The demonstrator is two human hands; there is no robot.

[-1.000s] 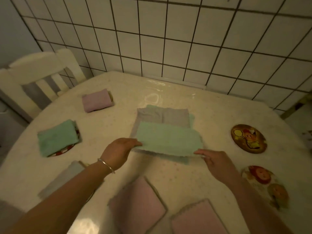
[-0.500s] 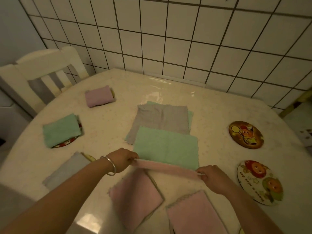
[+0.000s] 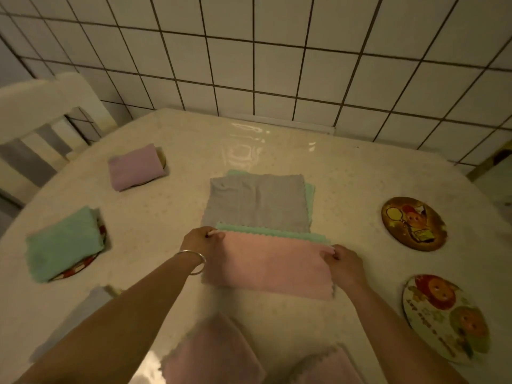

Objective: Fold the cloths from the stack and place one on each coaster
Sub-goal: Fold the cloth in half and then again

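Left hand (image 3: pixel 203 239) and right hand (image 3: pixel 342 263) were pinched on the far corners of the pink-green cloth (image 3: pixel 273 266), its long axis spanned between them, just nearside of the grey stack (image 3: pixel 257 202).

dim warm light; white tiled wall (image 3: pixel 277 65), white chair (image 3: pixel 41 120), glossy table (image 3: pixel 346 173).

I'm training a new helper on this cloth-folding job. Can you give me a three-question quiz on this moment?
1. True or false: both hands pinch the pink cloth.
2. How many bare coasters lie on the right? A) one B) two C) three
3. What colour is the top cloth of the stack?

Key: 1. True: the left hand and right hand each hold a far corner. 2. B. 3. Grey.
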